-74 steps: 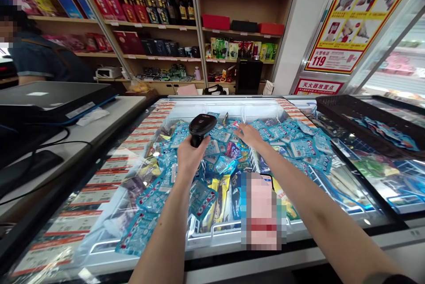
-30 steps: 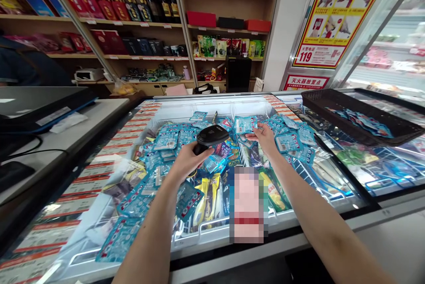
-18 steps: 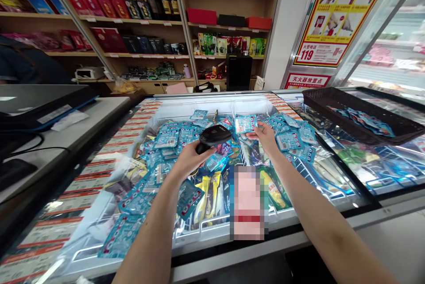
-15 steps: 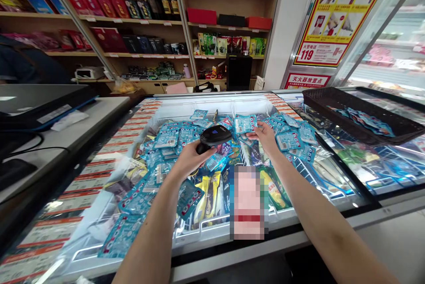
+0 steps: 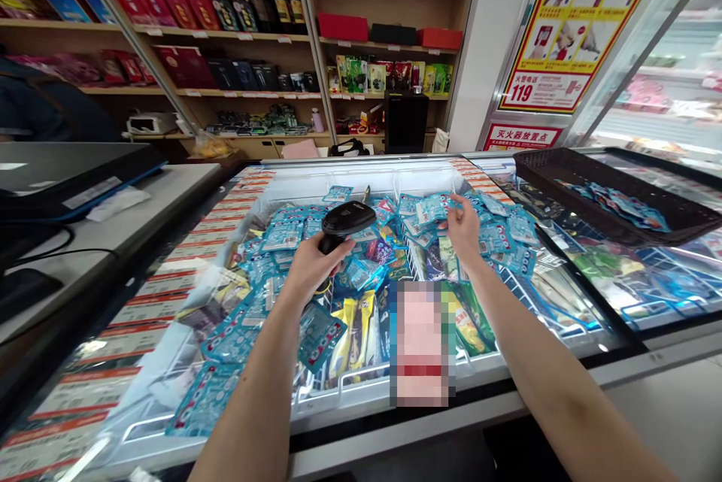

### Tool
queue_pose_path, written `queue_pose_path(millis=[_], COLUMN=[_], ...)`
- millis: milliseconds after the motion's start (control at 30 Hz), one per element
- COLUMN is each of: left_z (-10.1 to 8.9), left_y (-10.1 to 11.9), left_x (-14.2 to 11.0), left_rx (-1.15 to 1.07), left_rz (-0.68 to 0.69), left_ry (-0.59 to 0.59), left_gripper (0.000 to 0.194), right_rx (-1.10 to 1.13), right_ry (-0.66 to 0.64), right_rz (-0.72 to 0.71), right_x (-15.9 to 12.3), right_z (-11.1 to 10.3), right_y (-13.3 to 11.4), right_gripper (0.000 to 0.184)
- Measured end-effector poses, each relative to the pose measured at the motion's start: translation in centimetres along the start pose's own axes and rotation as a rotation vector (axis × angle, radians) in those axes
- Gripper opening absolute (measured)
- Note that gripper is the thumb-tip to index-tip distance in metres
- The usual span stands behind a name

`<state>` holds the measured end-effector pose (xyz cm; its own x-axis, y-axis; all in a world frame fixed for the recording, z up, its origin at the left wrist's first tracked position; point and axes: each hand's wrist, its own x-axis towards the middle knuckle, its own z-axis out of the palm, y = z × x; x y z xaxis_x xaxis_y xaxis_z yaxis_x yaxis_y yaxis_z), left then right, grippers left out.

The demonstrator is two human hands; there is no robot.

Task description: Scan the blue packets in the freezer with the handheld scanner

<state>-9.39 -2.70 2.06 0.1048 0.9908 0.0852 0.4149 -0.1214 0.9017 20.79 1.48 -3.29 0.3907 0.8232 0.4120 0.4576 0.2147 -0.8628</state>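
My left hand (image 5: 319,265) is wrapped round the grip of a black barcode scanner (image 5: 350,218), whose head points right above the freezer's contents. A flat blue packet (image 5: 433,207) is pinched by its right edge between the thumb and fingers of my right hand (image 5: 463,225). Below it, other blue packets lie close by, partly covered. To the left, many like packets are heaped in the chest freezer (image 5: 350,172). Yellow ice-cream wrappers (image 5: 359,328) stand nearer to me, between my forearms.
A dark basket (image 5: 569,211) with several blue packets rests on the freezer at the right. On the left, a counter (image 5: 192,181) carries a black device (image 5: 73,174). Shelves of boxes and bottles (image 5: 271,1) line the back. Part of a person (image 5: 50,106) shows at far left.
My right hand has shifted right and now pinches a packet nearer its corner; another blue packet shows beside it. The scanner in my left hand has moved slightly left and up.
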Motion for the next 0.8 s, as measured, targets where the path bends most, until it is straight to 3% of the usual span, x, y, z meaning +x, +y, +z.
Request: queue_pose_path(millis=[167,400,600,800], left_z=[-0.7,-0.9,-1.2,-1.3], left_y=[-1.1,-1.7,-2.5,-2.8], left_x=[0.5,0.9,1.2,1.3], left_rx=[-0.076,-0.081,-0.008,-0.012], left_rz=[0.032,0.029,0.037,0.062], left_ry=[0.161,0.264,0.327,0.324], left_gripper=[0.034,0.032,0.031,0.034], right_rx=[-0.502,-0.766,-0.744,-0.695], right_ry=[0.168,0.268,0.085,-0.035], right_rz=[-0.093,-0.147,-0.369,-0.412], right_x=[0.6,0.0,-0.4,-0.9], right_z=[-1.5,-1.7,-0.5,1.0], right_y=[0.9,0.4,-0.2,-0.3], right_gripper=[0.035,0.025,0.025,0.025])
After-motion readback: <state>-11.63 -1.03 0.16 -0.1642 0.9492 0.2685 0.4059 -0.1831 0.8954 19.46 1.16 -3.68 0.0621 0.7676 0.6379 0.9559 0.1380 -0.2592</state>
